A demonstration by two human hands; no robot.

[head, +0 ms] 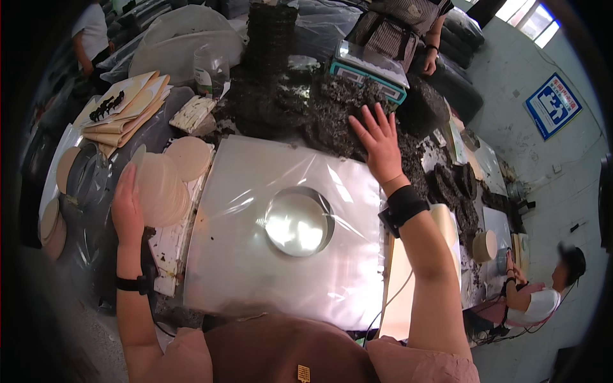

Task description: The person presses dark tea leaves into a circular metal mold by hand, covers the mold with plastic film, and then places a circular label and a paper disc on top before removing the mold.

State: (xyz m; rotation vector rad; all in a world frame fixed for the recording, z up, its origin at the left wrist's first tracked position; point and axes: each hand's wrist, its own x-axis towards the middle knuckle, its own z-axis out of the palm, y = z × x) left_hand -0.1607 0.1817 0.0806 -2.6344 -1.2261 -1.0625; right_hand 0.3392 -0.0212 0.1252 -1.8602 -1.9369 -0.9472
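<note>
My left hand is at the left edge of a fanned stack of round beige paper discs, fingers together. One thin disc tilts up at its fingertips; my thumb is hidden, so the grip is unclear. With fingers spread, my right hand reaches over the near edge of a heap of dark, flaky dried material. Nothing shows in its grasp. Between my arms lies a stack of clear plastic sheets or bags. A round metal ring stands on it, right of the middle.
Behind the heap stand a teal digital scale and a tall dark stack. A clear plastic jar and folded brown paper lie back left. One person stands opposite; another works at right. A cable runs near my right arm.
</note>
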